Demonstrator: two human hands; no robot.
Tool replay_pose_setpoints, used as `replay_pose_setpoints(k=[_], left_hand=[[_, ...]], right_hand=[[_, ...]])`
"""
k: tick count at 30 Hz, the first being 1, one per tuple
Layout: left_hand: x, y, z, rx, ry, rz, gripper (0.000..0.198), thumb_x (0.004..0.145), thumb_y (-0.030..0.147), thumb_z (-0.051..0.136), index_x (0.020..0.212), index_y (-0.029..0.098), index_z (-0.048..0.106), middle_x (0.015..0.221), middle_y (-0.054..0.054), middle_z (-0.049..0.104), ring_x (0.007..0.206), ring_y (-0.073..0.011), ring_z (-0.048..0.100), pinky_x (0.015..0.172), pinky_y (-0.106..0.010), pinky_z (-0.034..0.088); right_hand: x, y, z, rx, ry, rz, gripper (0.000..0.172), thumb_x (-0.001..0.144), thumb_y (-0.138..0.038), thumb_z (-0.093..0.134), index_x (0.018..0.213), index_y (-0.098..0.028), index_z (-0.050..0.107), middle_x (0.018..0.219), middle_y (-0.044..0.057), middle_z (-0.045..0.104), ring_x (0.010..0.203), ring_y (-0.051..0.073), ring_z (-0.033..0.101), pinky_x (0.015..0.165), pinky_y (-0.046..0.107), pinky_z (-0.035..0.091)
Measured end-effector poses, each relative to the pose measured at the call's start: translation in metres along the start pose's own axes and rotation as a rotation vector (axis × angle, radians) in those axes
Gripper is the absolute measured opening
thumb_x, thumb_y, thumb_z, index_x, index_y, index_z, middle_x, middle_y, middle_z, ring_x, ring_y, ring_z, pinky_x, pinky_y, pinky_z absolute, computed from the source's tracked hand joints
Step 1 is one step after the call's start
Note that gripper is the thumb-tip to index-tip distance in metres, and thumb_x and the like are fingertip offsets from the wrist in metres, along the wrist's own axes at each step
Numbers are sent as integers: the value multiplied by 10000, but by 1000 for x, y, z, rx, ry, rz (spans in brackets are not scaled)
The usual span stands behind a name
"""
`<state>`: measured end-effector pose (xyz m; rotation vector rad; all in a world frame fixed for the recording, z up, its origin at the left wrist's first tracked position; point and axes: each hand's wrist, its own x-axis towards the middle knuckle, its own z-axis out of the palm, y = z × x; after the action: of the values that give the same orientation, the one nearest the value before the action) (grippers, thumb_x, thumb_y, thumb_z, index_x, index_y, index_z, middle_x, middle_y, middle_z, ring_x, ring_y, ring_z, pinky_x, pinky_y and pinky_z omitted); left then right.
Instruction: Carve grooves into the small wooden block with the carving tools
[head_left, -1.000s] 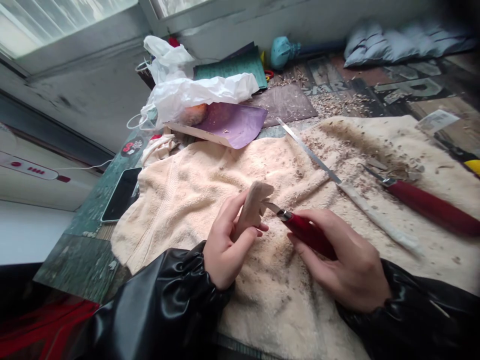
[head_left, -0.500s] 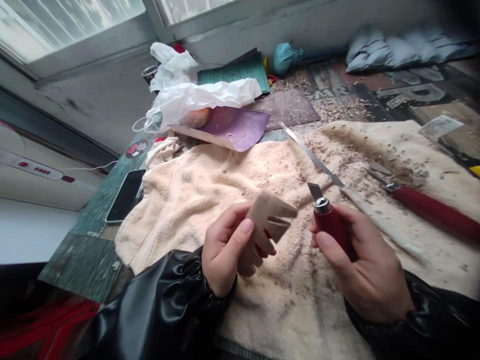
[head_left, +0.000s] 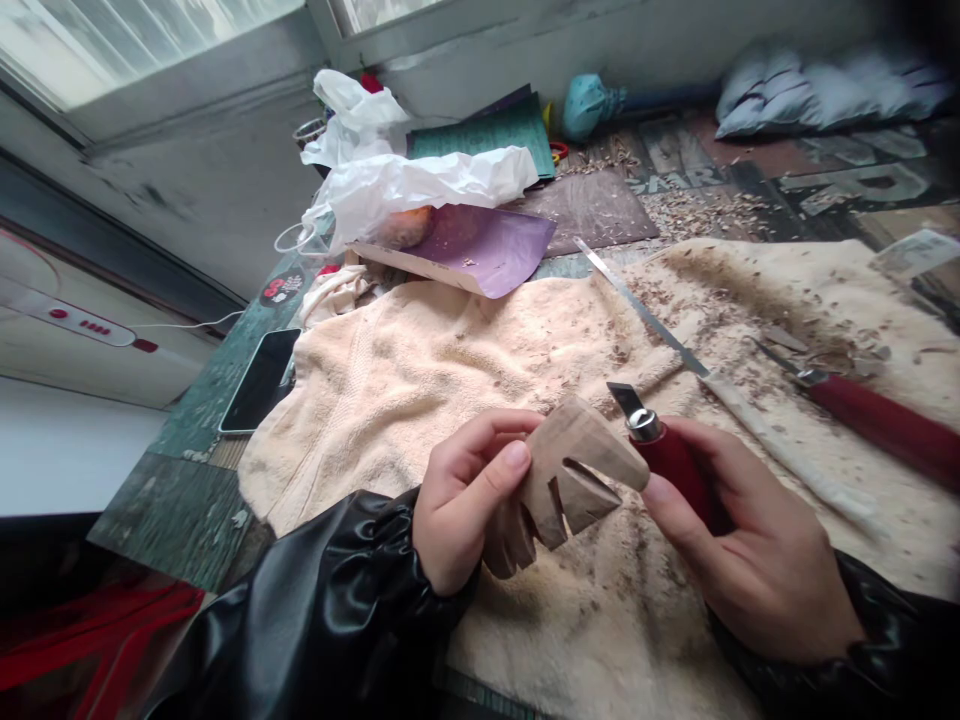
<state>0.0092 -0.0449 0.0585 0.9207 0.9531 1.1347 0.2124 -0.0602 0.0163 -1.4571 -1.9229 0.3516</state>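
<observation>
My left hand (head_left: 472, 500) pinches a flat brown wooden piece (head_left: 562, 470) with several slots cut into its edge, like a comb. Wrapped around the red handle of a carving knife (head_left: 679, 475) is my right hand (head_left: 765, 540). The knife's short slanted blade points up and to the left, just above the wood. My right thumb tip touches the right end of the wooden piece. Under both hands lies a cream towel (head_left: 390, 370) sprinkled with wood shavings.
A long thin metal blade with a pale wrapped handle (head_left: 795, 455) and a second red-handled knife (head_left: 885, 415) lie to the right. At left is a phone (head_left: 259, 382). Behind are a purple sheet (head_left: 487, 245), a white plastic bag (head_left: 450, 180) and a blue-wrapped bundle (head_left: 589, 105).
The wooden piece has turned to show its flat slotted face and moved right, closer to the knife. My right thumb now meets its end. The view has shifted slightly.
</observation>
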Motion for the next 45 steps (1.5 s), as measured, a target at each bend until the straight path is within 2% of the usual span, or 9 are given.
replay_pose_setpoints(k=[6, 14, 17, 20, 23, 27, 33, 38, 45], left_hand=[[1, -1, -1, -21, 32, -17, 188, 769, 309, 657, 869, 151, 669, 644, -8, 640, 554, -108, 544, 515, -201, 422], [2, 1, -2, -62, 70, -62, 186, 767, 298, 650, 894, 163, 646, 672, -7, 631, 604, -129, 591, 545, -222, 488], [2, 2, -3, -122, 18, -119, 205, 790, 301, 625, 937, 158, 629, 596, 4, 592, 458, -103, 539, 401, -189, 447], [2, 1, -4, -247, -77, -199, 192, 822, 289, 589, 963, 162, 615, 584, 13, 573, 368, -75, 483, 302, -151, 398], [2, -1, -5, -319, -132, -257, 178, 842, 265, 561, 986, 171, 605, 641, 11, 578, 361, -66, 497, 286, -139, 408], [2, -2, -6, -354, -179, -258, 170, 852, 251, 550, 1009, 197, 583, 669, 22, 585, 365, -62, 513, 296, -135, 422], [3, 0, -4, -290, -140, -277, 158, 829, 276, 579, 953, 179, 563, 631, 21, 593, 355, -50, 483, 308, -121, 377], [2, -3, -5, -282, -133, -287, 214, 809, 316, 601, 970, 181, 558, 646, 20, 569, 391, -69, 496, 320, -144, 397], [1, -2, 0, -60, -71, -272, 275, 869, 378, 527, 1023, 150, 538, 612, 3, 580, 434, -84, 532, 420, -165, 376]], right_hand=[[7, -6, -6, 75, -56, -52, 164, 843, -348, 569, 976, -253, 583, 670, -37, 662, 497, 131, 616, 436, 196, 485], [12, -10, -11, 310, -294, -62, 130, 860, -285, 549, 985, -261, 575, 699, -45, 674, 597, 128, 657, 464, 164, 492], [13, -16, -11, 353, -301, -84, 144, 843, -272, 577, 987, -271, 568, 693, -63, 660, 545, 99, 623, 489, 151, 488], [13, -23, -12, 411, -329, -17, 93, 852, -299, 564, 935, -262, 586, 659, -55, 637, 523, 102, 597, 493, 173, 482], [13, -26, -13, 438, -377, 27, 117, 857, -324, 547, 924, -248, 606, 690, -26, 666, 556, 131, 620, 502, 206, 496], [15, -25, -14, 441, -435, -57, 104, 859, -289, 535, 931, -257, 603, 723, -21, 692, 582, 140, 654, 475, 190, 504], [15, -25, -14, 430, -425, -61, 108, 840, -269, 539, 904, -273, 625, 592, -36, 649, 623, 171, 681, 439, 193, 502], [14, -26, -14, 429, -411, -51, 110, 856, -269, 527, 937, -272, 602, 639, -39, 659, 636, 155, 677, 470, 184, 507], [16, -24, -13, 396, -471, -13, 101, 862, -277, 521, 895, -234, 606, 703, -16, 679, 637, 156, 666, 500, 199, 520]])
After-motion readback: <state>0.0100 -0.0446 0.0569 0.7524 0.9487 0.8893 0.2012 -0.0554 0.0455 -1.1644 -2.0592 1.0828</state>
